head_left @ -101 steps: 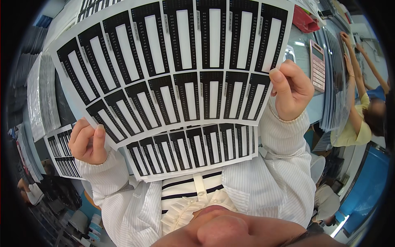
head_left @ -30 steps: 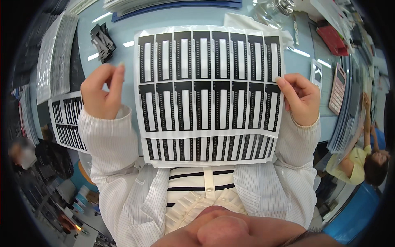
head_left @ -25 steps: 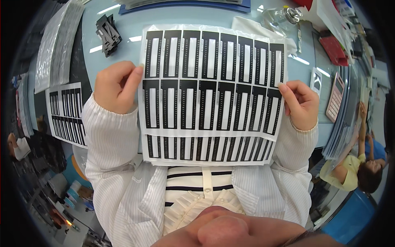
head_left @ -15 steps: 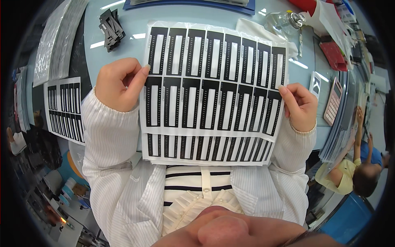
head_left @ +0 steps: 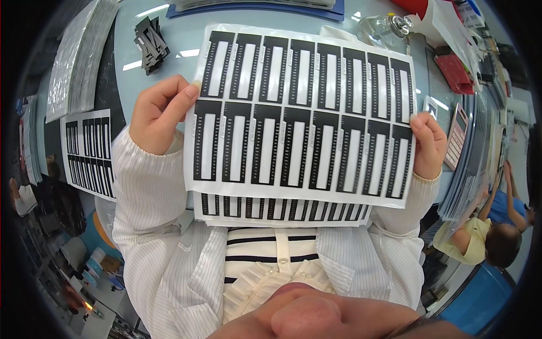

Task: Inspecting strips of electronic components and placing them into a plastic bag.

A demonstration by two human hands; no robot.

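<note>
Held up between both hands is a white sheet (head_left: pixel 299 192) bearing two rows of black rectangular frame-shaped pieces with pale centres. My left hand (head_left: pixel 164 116) pinches its left edge between thumb and fingers. On the opposite edge, my right hand (head_left: pixel 429 144) grips with the thumb on top and fingers partly hidden behind the sheet. Below it, close to my body, a stack of similar sheets (head_left: pixel 282 221) lies on the table, mostly covered by the raised one.
Loose black strips (head_left: pixel 151 45) are piled at the far left of the pale table. A glass bottle with a metal top (head_left: pixel 384 29) stands at the back right, near a pink calculator (head_left: pixel 456 138). Plastic-wrapped sheets (head_left: pixel 76 62) and another printed sheet (head_left: pixel 89 152) lie left; co-workers (head_left: pixel 471 237) sit right.
The top sheet has risen off the stack toward me and shifted slightly right, now looking larger. My right hand has moved right and a little down with it; my left stays nearly in place.
</note>
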